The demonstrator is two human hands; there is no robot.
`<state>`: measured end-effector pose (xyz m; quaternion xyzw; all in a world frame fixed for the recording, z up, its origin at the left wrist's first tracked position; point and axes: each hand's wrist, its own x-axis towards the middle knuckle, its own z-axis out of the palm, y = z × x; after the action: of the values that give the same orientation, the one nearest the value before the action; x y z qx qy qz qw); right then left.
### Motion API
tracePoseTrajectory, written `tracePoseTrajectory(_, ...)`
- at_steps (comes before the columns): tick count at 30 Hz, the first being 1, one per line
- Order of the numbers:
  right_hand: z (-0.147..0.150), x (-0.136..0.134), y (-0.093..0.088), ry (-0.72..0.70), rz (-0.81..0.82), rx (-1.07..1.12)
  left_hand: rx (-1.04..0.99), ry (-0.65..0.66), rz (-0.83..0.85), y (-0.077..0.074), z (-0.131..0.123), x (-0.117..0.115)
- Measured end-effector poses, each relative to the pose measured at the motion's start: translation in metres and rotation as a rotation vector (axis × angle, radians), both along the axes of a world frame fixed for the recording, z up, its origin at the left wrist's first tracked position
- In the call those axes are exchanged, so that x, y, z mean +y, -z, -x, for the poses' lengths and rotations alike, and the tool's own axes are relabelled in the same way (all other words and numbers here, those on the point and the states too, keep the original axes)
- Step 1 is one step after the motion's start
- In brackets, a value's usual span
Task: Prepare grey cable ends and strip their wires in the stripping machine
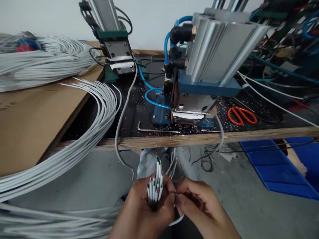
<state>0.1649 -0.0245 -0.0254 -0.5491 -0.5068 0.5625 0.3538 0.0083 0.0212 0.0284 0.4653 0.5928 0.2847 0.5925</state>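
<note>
My left hand (152,207) is closed around a bundle of white cables (155,187), held below the table edge. Their cut ends point up, showing small coloured wires inside. Beside it, my right hand (199,202) is closed in a pinch, its thumb and forefinger meeting the left fingertips. Something small and dark shows between those fingertips, too hidden to name. Under the two hands curves a single white cable (177,220). A larger sheaf of white cables (92,134) arcs over the table edge on the left.
Two pneumatic presses stand on the black table, a near one (214,56) and a farther one (114,36). A hex key (159,130) and orange-handled scissors (241,115) lie near the edge. Coiled cables (50,64) rest on cardboard (32,116). A blue bin (276,166) is at lower right.
</note>
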Motion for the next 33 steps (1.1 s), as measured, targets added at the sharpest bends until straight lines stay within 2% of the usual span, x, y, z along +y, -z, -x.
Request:
tracePoseTrajectory(3, -0.009, 0.005, -0.012, -0.122, 0.046, -0.112, 0.048, 0.198, -0.02, 0.01, 0.01, 0.002)
tracePoseTrajectory(5, -0.016, 0.008, -0.017, -0.224, 0.002, -0.194, 0.127, 0.375, -0.081, 0.017, 0.016, 0.003)
tracePoseTrajectory(7, -0.02, 0.009, -0.017, -0.31, -0.038, -0.241, 0.203, 0.492, -0.115, 0.022, 0.017, 0.002)
tracePoseTrajectory(9, -0.019, 0.006, -0.013, -0.283, -0.043, -0.23, 0.16, 0.481, -0.103, 0.024, 0.015, 0.0)
tracePoseTrajectory(12, -0.009, -0.002, -0.003, -0.086, 0.066, -0.05, -0.013, 0.278, -0.087, 0.023, 0.009, -0.003)
tracePoseTrajectory(14, -0.004, -0.005, 0.003, -0.026, 0.116, 0.051, -0.04, 0.175, -0.051, 0.023, 0.01, -0.004)
tracePoseTrajectory(16, -0.005, -0.004, 0.006, -0.075, 0.084, 0.02, -0.013, 0.231, -0.039, 0.025, 0.015, -0.005)
tracePoseTrajectory(18, -0.012, 0.002, 0.006, -0.22, 0.012, -0.074, 0.055, 0.366, -0.08, 0.03, 0.021, -0.006)
tracePoseTrajectory(20, -0.019, 0.008, 0.006, -0.366, -0.031, -0.068, 0.078, 0.419, -0.092, 0.036, 0.023, -0.007)
tracePoseTrajectory(21, -0.021, 0.011, 0.007, -0.387, -0.037, -0.026, 0.052, 0.41, -0.09, 0.038, 0.023, -0.007)
tracePoseTrajectory(23, -0.016, 0.012, 0.013, -0.281, -0.018, 0.102, -0.032, 0.329, -0.075, 0.041, 0.018, -0.006)
tracePoseTrajectory(26, 0.012, 0.005, 0.028, 0.04, 0.084, 0.431, -0.048, 0.132, -0.082, 0.043, 0.011, -0.006)
tracePoseTrajectory(28, 0.035, -0.002, 0.037, 0.213, 0.202, 0.69, -0.042, 0.047, -0.068, 0.044, 0.009, -0.008)
tracePoseTrajectory(30, 0.053, -0.008, 0.042, 0.311, 0.267, 0.821, -0.05, -0.008, -0.053, 0.045, 0.009, -0.01)
tracePoseTrajectory(33, 0.065, -0.011, 0.044, 0.375, 0.296, 0.875, -0.075, -0.078, -0.051, 0.046, 0.009, -0.015)
